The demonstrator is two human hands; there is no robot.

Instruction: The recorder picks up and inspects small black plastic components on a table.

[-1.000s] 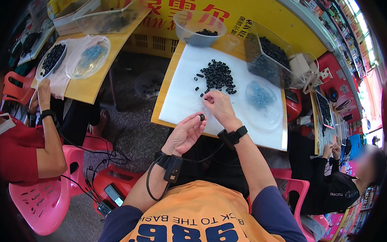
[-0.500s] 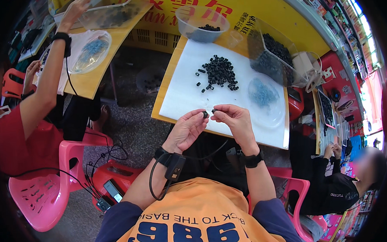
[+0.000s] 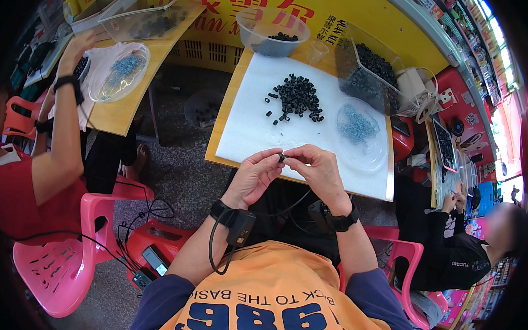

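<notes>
My left hand (image 3: 256, 176) pinches a small black plastic part (image 3: 282, 157) between thumb and fingertips, over the near edge of a white sheet on the table. Against the same part, the fingertips of my right hand (image 3: 316, 172) are pressed together; whether they hold a second small piece is hidden. Beyond my hands lies a loose pile of small black parts (image 3: 297, 96) on the white sheet (image 3: 245, 116). To its right is a clear round tray (image 3: 373, 163) with a heap of small bluish pieces (image 3: 357, 124).
A clear tub (image 3: 274, 34) with black parts stands at the back, beside a small clear cup (image 3: 317, 51). A larger clear bin (image 3: 368, 68) of black parts is at the back right. Co-workers sit left and right. Cables run beside a pink chair (image 3: 52, 265).
My two hands have come together: the right fingertips moved left to meet the black part in my left hand. The co-worker's raised arm on the left has lowered.
</notes>
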